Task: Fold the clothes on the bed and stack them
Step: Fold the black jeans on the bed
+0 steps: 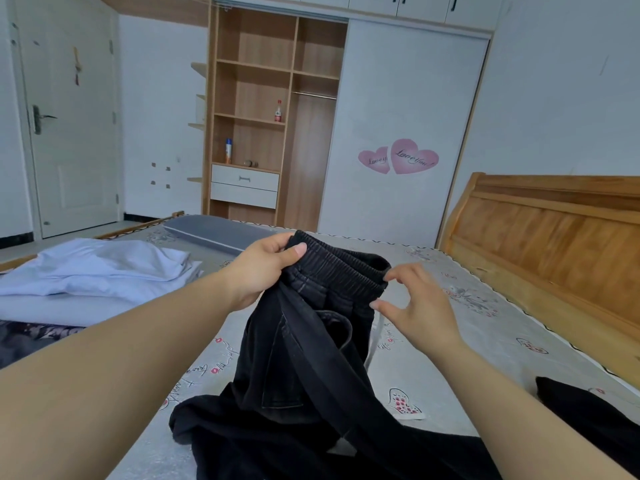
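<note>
Black trousers (311,341) held up over bed (467,327), waistband end raised.
Left hand (263,268) grip clamped on elastic waistband's left end, thumb on top; right hand (415,303) fingers spread apart, fingertips just at waistband's right end, not gripping. Trouser legs trail on mattress. Folded pale-blue stack (100,271) lies left; another black garment (588,410) at right.
</note>
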